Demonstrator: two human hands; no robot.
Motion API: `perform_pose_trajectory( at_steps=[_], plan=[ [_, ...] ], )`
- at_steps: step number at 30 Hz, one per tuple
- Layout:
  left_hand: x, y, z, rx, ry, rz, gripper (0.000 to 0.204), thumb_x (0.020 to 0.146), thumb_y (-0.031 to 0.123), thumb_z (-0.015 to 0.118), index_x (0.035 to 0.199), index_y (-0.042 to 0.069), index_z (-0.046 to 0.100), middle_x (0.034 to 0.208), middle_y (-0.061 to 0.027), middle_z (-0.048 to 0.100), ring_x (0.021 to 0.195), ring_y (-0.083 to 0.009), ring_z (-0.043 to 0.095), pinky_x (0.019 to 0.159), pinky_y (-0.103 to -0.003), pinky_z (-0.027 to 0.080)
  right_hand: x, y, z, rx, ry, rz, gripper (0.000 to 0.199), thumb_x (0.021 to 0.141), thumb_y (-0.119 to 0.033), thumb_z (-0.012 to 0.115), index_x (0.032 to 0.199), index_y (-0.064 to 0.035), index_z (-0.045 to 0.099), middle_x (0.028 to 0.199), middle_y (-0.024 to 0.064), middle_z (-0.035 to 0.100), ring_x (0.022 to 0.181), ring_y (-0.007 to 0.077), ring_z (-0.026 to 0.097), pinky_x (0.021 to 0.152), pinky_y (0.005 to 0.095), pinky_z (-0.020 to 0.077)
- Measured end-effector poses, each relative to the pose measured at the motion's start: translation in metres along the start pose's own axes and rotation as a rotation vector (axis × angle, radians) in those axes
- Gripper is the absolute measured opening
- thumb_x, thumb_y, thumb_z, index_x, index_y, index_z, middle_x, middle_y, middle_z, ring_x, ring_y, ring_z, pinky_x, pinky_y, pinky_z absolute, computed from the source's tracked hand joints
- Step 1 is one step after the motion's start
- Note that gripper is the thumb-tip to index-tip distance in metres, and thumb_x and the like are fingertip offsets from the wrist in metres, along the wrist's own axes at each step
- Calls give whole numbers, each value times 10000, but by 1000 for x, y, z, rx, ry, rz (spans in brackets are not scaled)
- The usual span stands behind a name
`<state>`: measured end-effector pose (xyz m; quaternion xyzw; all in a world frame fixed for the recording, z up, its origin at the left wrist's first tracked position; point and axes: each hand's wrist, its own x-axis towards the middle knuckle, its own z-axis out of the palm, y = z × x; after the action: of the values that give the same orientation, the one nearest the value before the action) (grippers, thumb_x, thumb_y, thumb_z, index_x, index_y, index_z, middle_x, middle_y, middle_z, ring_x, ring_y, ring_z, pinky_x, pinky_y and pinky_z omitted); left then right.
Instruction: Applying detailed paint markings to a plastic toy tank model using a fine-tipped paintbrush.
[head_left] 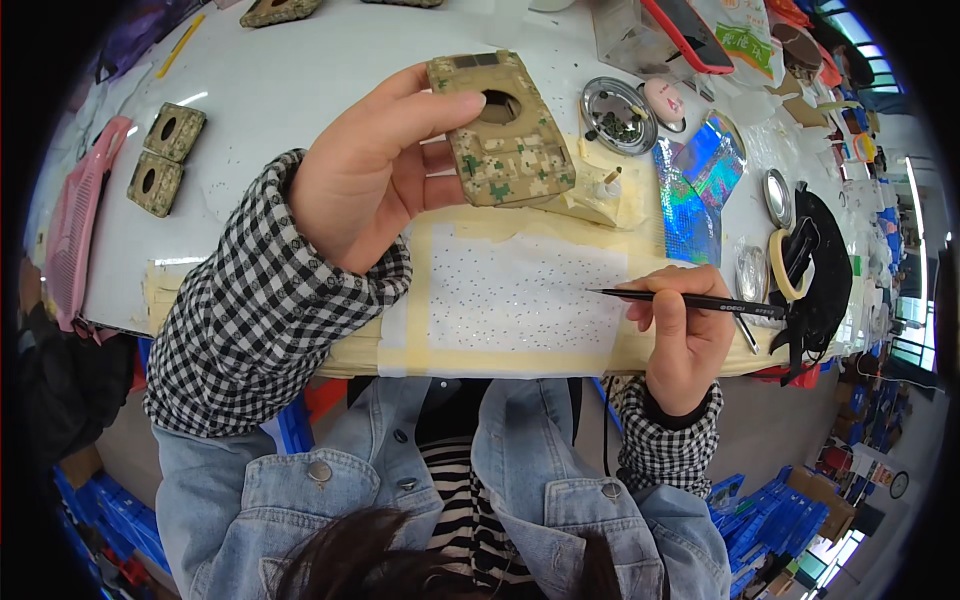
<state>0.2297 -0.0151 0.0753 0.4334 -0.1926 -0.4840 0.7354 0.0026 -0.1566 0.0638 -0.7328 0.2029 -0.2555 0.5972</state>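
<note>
Camouflage case sits in the left hand, thumb and fingers half-curled round it; the right hand closely pinches black tweezers beside a speckled sheet to its left. Probably speck-picking; next needs precise tip placement.

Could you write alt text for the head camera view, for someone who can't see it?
A person's left hand holds up a camouflage case with a round hole, while the right hand holds a slim black pointed tool above a white sheet scattered with tiny specks. Similar cases lie at left.
</note>
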Motion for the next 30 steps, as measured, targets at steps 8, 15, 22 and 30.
perform_pose_trajectory(
  at_steps=[8, 15, 22, 30],
  plan=[
    [-2, 4, 2, -39, -48, -74, 512, 936, 239, 502, 1361, 40, 297, 1209, -101, 527, 1047, -172, 581, 905, -339, 492, 55, -62, 12, -21, -182, -344, 135, 902, -110, 577, 928, 6, 513, 856, 126, 634, 731, 123, 573, 678, 239, 456],
    [-4, 9, 5, -102, -21, -115, 560, 911, 234, 568, 1350, 42, 277, 1178, -106, 520, 1043, -190, 572, 879, -345, 508, 84, -63, 40, -87, -278, -458, 92, 859, -38, 615, 917, 23, 577, 861, 81, 604, 756, 130, 569, 692, 246, 448],
    [-4, 8, 8, -54, -5, -113, 587, 903, 270, 586, 1352, 53, 275, 1183, -111, 509, 1041, -190, 570, 871, -345, 510, 86, -58, 38, -202, -353, -478, 104, 922, -79, 522, 945, 20, 499, 912, 148, 614, 846, 183, 599, 812, 300, 475],
    [-5, 8, 8, -29, -1, -107, 606, 893, 296, 601, 1344, 51, 279, 1184, -127, 515, 1061, -199, 564, 880, -353, 508, 86, -51, 43, -142, -292, -491, 102, 881, -54, 601, 927, 29, 565, 847, 74, 587, 741, 118, 563, 667, 233, 445]
  ],
)
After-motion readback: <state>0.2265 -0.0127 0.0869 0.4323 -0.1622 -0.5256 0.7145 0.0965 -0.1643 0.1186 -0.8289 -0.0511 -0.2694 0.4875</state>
